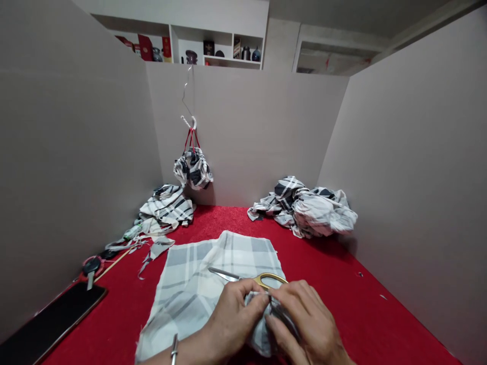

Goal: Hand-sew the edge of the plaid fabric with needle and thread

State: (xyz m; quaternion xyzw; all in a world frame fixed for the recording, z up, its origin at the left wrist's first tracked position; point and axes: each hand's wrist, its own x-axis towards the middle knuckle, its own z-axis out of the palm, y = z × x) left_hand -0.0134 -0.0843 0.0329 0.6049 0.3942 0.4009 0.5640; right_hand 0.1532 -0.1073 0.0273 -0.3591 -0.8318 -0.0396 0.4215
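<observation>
Red tabletop [216, 219], six o'clock: left hand [233, 315] and right hand [310, 317] pinch bunched cloth [262, 338]; I judge work part-done; sheet [186, 294] under scissors [236, 277] lies spread.

And here's soft, matt woven cotton-look fabric in the plaid cloth [205, 289], raw and fraying along its edge! Across it, the scissors [228, 275] flash smooth, shiny steel blades and glossy gold-toned metal handles. Look at the tabletop [365, 314]: fuzzy, felt-like red, no shine whatsoever! The bracelet [174, 350] gleams in polished silvery metal, the smartphone [53, 319] shows a smooth, dark face, and the partition panels [243, 132] are flat, smooth, matt grey.
</observation>
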